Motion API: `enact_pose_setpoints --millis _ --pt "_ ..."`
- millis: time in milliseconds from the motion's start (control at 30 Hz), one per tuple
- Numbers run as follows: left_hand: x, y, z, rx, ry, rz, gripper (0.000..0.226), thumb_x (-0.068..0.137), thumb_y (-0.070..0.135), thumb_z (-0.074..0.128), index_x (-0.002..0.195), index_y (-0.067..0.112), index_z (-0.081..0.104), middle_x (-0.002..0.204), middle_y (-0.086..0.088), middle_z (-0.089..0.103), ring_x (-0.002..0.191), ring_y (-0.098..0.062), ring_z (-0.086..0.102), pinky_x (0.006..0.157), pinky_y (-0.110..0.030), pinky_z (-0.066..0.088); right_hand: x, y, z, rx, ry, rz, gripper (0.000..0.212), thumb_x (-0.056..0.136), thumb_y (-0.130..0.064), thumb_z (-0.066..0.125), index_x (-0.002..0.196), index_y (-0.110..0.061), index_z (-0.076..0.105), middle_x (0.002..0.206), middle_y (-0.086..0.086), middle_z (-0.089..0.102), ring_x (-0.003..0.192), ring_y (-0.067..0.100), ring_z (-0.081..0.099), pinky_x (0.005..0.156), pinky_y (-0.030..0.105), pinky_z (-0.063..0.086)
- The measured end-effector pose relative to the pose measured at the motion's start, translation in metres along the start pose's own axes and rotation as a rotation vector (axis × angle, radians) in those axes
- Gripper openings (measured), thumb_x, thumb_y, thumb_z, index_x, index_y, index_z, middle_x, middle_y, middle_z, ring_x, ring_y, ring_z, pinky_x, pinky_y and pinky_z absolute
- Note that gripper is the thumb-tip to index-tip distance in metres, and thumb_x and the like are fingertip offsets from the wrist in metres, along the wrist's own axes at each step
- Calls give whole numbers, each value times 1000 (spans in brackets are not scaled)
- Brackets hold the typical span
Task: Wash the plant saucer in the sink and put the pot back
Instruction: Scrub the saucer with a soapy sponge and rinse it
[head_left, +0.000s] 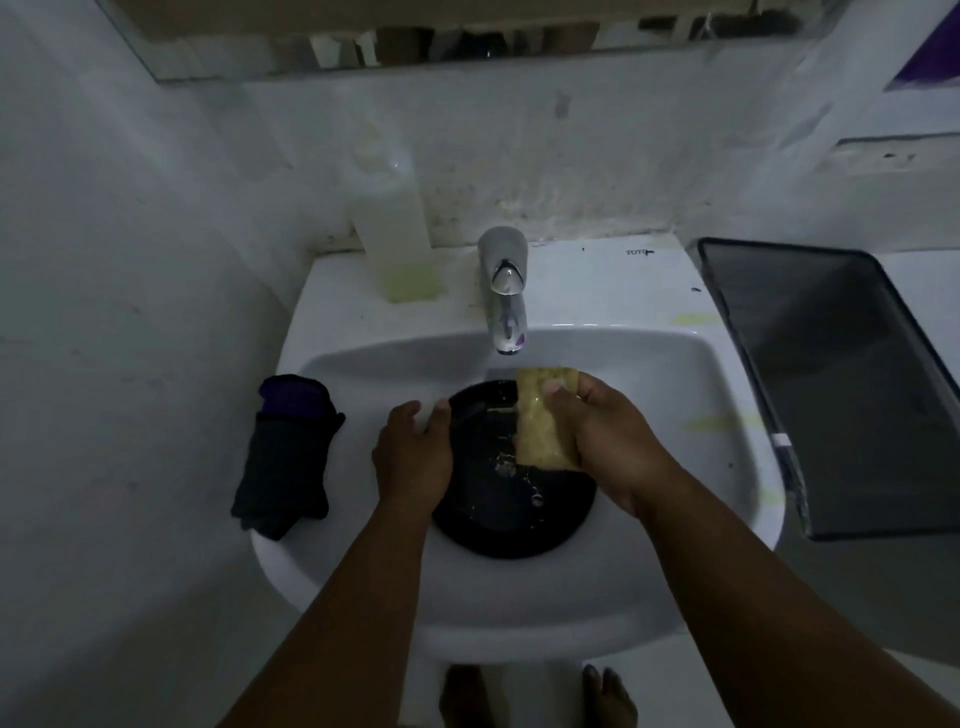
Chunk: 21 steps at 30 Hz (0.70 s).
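A round black plant saucer (498, 514) lies in the basin of the white sink (665, 374), wet, with specks of dirt on it. My left hand (413, 457) grips the saucer's left rim, thumb over the edge. My right hand (608, 441) holds a yellow sponge (540, 421) with its fingers curled round it. The sponge presses on the upper right part of the saucer, just under the chrome tap (506, 291). No pot is in view.
A clear bottle with yellowish liquid (397, 239) stands on the sink's back left ledge. A dark folded cloth (285, 457) lies on the left rim. A dark bin with a grey lid (831, 384) stands to the right. My bare feet show below the pedestal.
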<state>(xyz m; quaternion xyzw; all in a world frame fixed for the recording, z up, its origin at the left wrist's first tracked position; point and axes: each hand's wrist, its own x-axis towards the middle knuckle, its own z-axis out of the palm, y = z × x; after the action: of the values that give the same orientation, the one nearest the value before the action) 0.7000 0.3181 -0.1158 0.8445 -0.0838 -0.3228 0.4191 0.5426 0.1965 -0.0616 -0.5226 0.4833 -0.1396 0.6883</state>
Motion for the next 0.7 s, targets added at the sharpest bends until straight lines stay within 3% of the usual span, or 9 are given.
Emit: enact_pose_setpoints --millis 133,267,333,400,467,500,567,633,700 --pt "12 -10 12 197 35 83 53 98 54 56 142 24 50 136 -8 63 125 -28 58 103 -32 43 10 14 -6 -29 47 -43 13 100 -29 65 103 -20 74 98 7 78 92 28 76 87 54 61" --pt "15 -14 19 356 85 149 52 99 51 58 139 18 57 129 -11 65 120 -29 61 98 -33 44 17 31 -9 -153 60 -108 10 100 -30 64 102 -24 71 94 1 78 89 21 75 88 50 61" --pt "17 -17 21 360 58 193 45 100 51 57 125 15 69 115 -7 70 107 -25 66 87 -27 48 20 40 -8 -266 71 -160 11 99 -34 63 109 -28 64 100 -3 74 93 16 72 92 45 58" --pt "14 -16 22 263 -3 202 38 100 49 58 102 15 74 90 4 70 83 -11 66 66 -16 43 22 47 -9 -329 73 -183 21 98 -34 64 116 -31 54 106 -7 69 96 11 68 90 32 57" --pt "12 -16 24 151 -6 168 36 97 49 62 93 15 71 84 6 68 80 -9 64 66 -20 44 19 49 -9 -390 68 -195 22 97 -33 67 113 -30 52 100 -14 64 89 -2 62 75 7 47" --pt "12 -17 24 90 18 149 36 96 49 65 92 14 68 84 4 68 81 -14 65 70 -27 47 17 50 -10 -427 73 -200 19 96 -33 67 109 -30 53 96 -16 63 84 -7 59 67 2 41" --pt "9 -17 23 4 51 131 46 92 56 65 89 11 61 83 -2 67 78 -20 62 77 -38 50 15 49 -12 -453 98 -217 16 95 -33 68 100 -29 54 87 -16 63 74 -9 56 60 2 39" --pt "2 -13 20 -28 9 95 55 94 61 59 89 6 58 79 -5 62 74 -19 58 76 -39 49 14 48 -13 -447 121 -231 20 96 -32 67 96 -25 48 83 -8 64 68 -2 59 56 9 42" --pt "-5 -10 17 -69 -55 60 56 100 56 54 95 0 60 83 -7 62 78 -18 59 74 -34 48 12 51 -12 -478 150 -282 23 97 -26 61 92 -25 39 84 5 63 70 14 61 60 28 50"
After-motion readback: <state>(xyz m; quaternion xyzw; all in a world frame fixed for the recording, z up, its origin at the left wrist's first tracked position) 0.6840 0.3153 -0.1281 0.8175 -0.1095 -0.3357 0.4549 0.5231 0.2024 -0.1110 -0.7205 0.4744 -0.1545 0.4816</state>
